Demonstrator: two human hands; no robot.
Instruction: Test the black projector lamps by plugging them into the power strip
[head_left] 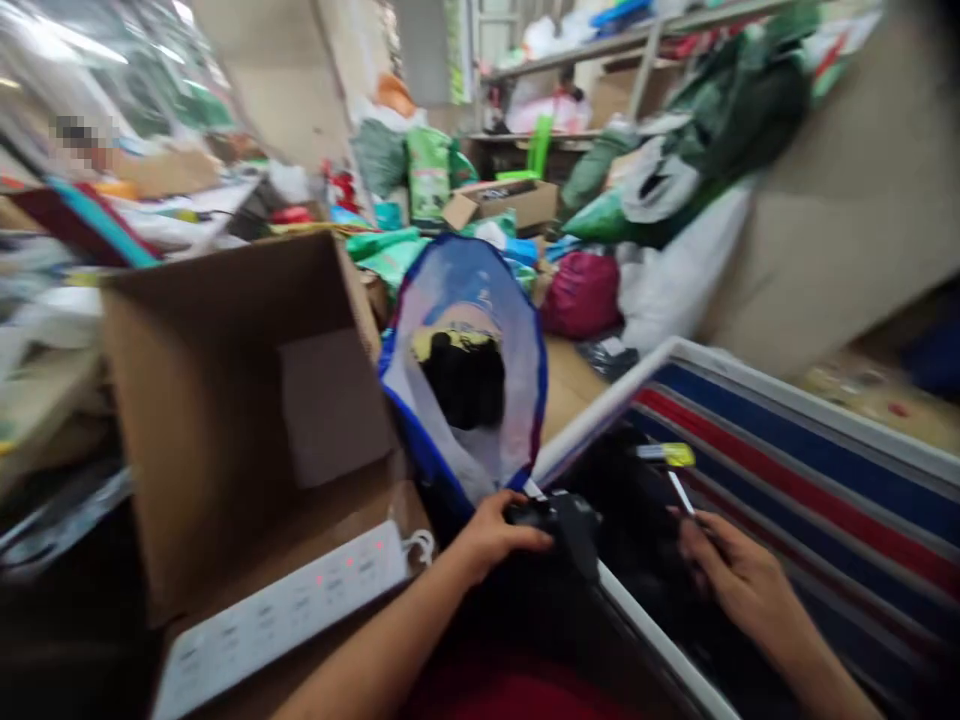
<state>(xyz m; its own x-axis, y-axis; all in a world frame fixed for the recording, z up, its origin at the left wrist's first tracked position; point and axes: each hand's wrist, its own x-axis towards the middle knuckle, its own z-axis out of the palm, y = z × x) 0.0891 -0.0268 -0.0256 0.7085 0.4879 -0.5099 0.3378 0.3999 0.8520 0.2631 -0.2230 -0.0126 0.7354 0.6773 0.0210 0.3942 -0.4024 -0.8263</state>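
My left hand (495,540) is closed on a small black piece (566,520), its fingertips and thumb on the near end; blur hides what kind of thing it is. My right hand (739,570) grips a thin tool with a silvery, blade-like tip (681,493), pointing up and left. Just beyond that tip lies a slim white and yellow item (667,455). Both hands are over a white-framed bin with striped red, white and blue sides (810,470) that has black material in it. A blue-edged bag (544,400) stands open ahead, with black pieces (465,380) inside.
To the left, a cardboard box (217,400) lies with its opening toward me, and a white power strip (285,620) with red lights is at its front. Sacks, including a maroon one (581,295), and cartons fill the back. A metal shelf (585,50) stands behind them.
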